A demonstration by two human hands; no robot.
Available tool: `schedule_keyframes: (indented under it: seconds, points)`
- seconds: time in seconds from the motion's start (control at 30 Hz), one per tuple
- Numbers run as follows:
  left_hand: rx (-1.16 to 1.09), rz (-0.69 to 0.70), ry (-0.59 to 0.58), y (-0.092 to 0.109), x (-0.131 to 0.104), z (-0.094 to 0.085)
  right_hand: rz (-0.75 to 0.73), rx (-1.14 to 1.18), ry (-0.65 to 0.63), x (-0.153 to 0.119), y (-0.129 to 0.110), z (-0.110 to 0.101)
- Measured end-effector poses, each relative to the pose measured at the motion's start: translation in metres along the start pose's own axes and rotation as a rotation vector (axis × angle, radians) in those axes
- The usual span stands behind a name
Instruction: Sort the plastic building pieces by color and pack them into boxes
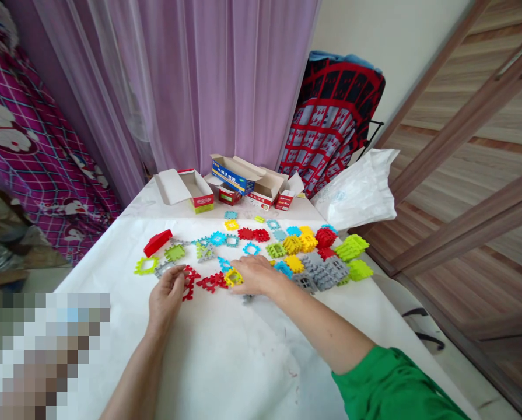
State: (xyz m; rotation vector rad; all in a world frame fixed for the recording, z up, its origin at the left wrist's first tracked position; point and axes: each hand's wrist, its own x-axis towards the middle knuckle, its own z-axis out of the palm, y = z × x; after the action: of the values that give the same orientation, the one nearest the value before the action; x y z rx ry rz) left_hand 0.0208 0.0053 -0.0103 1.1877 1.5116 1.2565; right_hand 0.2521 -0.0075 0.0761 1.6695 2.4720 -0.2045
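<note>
On the white table (pixel 212 361), stacks (pixel 319 272) stand rightward; loose tiles (pixel 174 252) remain leftward. The left hand (pixel 167 294) curls by a red tile (pixel 192 274), the right hand (pixel 254 275) at a yellow tile (pixel 231 272); whether either pinches, I can't tell.

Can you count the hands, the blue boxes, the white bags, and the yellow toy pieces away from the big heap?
Hands: 2 (left hand, right hand)
Yellow toy pieces I can see: 2
Blue box: 1
White bag: 1
Total: 6
</note>
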Motion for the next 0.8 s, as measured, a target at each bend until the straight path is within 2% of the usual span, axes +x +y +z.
schedule_keyframes:
  seconds: [0.2,0.33,0.47,0.6,0.7,0.8]
  points:
    - [-0.001,0.011,0.003,-0.002,0.001,0.0,0.043,0.046,0.0,0.004,-0.007,0.007]
    - [-0.017,0.009,-0.007,-0.001,0.0,0.0,0.087,0.062,0.024,0.002,0.01,-0.001]
    - [-0.04,-0.017,-0.008,0.001,-0.001,-0.001,0.262,0.007,0.074,-0.014,0.062,-0.025]
    - [-0.03,-0.017,-0.013,0.0,0.0,-0.001,0.618,-0.119,0.08,-0.04,0.131,-0.047]
    - [-0.009,-0.033,-0.019,-0.002,0.002,-0.002,0.759,-0.169,0.035,-0.054,0.167,-0.049]
    - [0.009,-0.025,-0.015,-0.003,0.003,-0.003,0.761,-0.186,-0.008,-0.059,0.182,-0.041]
